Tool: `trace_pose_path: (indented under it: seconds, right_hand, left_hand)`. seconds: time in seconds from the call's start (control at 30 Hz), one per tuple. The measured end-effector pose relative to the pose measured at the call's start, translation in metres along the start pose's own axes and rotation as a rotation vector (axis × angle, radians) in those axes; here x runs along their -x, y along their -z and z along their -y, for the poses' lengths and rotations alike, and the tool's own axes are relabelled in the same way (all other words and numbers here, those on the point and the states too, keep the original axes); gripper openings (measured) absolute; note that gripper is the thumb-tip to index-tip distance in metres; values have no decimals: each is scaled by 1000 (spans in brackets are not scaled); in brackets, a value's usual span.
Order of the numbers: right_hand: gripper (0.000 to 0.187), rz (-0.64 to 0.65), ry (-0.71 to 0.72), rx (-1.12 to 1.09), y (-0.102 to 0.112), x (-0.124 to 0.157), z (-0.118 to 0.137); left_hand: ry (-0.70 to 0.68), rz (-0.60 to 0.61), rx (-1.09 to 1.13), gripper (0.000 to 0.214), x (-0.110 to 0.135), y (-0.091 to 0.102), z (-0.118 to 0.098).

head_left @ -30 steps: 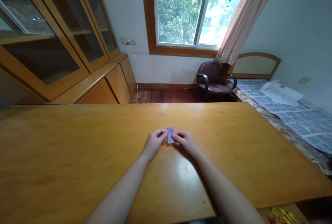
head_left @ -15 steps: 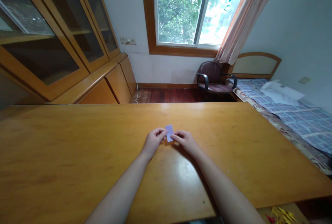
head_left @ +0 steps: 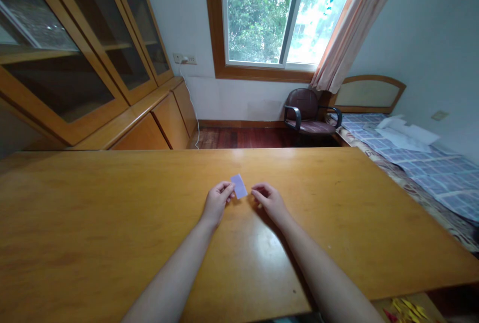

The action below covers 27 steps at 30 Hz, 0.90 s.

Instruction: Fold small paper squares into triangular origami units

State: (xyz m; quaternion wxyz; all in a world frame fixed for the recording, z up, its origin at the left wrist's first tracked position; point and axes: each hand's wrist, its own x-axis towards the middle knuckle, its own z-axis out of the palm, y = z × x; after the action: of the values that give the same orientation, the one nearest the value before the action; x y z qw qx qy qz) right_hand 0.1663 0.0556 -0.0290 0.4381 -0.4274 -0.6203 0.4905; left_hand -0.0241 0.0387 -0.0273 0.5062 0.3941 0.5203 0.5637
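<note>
Centre of frame, over the worktop (head_left: 112,223): left hand (head_left: 217,201) pinches purple paper (head_left: 240,187); right hand (head_left: 272,201), loosely curled, sits apart just beside it.

head view | above table (head_left: 112,223) | facing forward, down | window (head_left: 258,14) beyond

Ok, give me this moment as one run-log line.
left hand: pinching purple paper at its left edge | right hand: apart from paper, close on its right | both above wooden table

Matt paper (head_left: 240,187), glossy wooden table (head_left: 112,223)
</note>
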Motion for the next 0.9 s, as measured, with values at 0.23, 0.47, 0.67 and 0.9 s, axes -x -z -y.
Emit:
trace_pose_path:
  seconds: [0.23,0.47,0.67,0.9]
  right_hand:
    - [23,-5,453,303,-1,6,0]
    - [16,-47,519,351,2,10,5]
    - [19,-53,174,154,7,2,5]
    - [25,44,-26,-132,8,-5,2]
  left_hand:
    - [42,169,5,28,6,-2,-8]
    - [81,283,-15,30,9,-4,-9]
    - [18,143,-82,31,9,-8,-5]
    - [-101,207,-264,29,11,-11,-11]
